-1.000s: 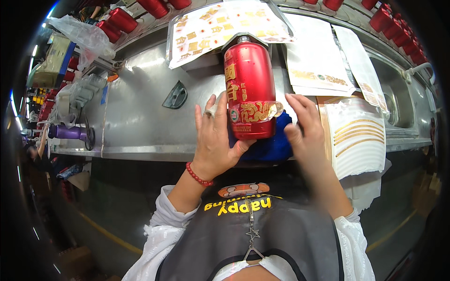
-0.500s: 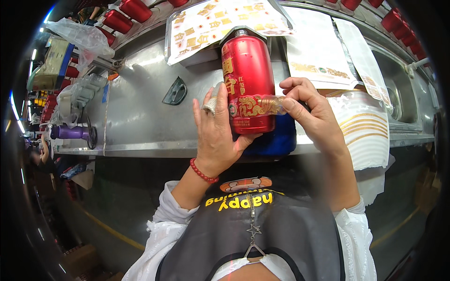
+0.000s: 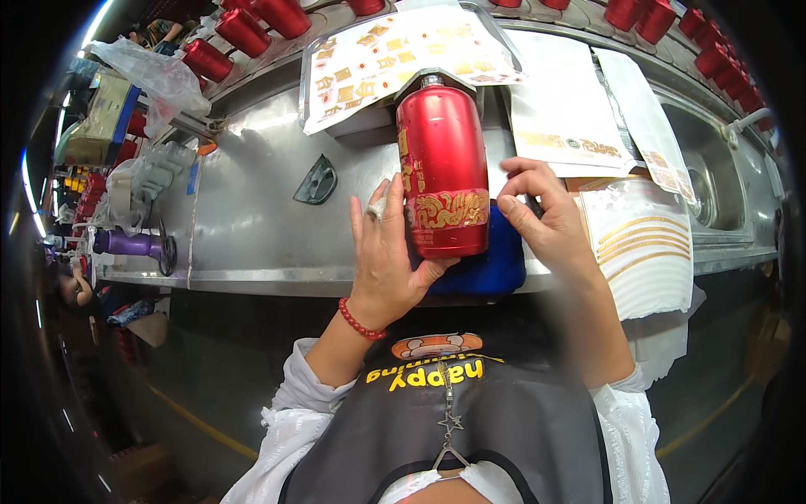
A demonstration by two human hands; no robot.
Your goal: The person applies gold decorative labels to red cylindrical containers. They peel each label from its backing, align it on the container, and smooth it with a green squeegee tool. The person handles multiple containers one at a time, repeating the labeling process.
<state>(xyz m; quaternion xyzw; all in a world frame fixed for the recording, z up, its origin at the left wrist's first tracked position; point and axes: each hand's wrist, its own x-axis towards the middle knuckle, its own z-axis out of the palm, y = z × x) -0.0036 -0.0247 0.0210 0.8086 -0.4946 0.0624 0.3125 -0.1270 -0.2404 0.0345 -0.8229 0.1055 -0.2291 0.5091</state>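
While held at the centre of the clock face, counted as one red bottle, neck toward 12 o'clock, base toward 6, wrapped low on the body with a red-and-gold patterned band. Listed against its 8 o'clock side the left hand, closed about the bottle, fingers along the flank, thumb at the base. Noted on that hand one white finger wrap and, at the wrist, one red bead bracelet. Entered just off the 4 o'clock side the right hand, fingers half curled, thumb apart from forefinger; could not tell of anything inside the curl.

Recorded behind the bottle neck one dark angular bracket; at 5 o'clock, partly hidden by the bottle, one blue pad. Logged at 12 o'clock one metal tray under a gold-printed white sheet; at 2 o'clock, further printed sheets; toward 4, one white sheet with curved gold stripes. Registered at 9 o'clock, flat on the metal bench, one dark translucent piece. Placed at 3 o'clock one steel sink; at 11, more red bottles.
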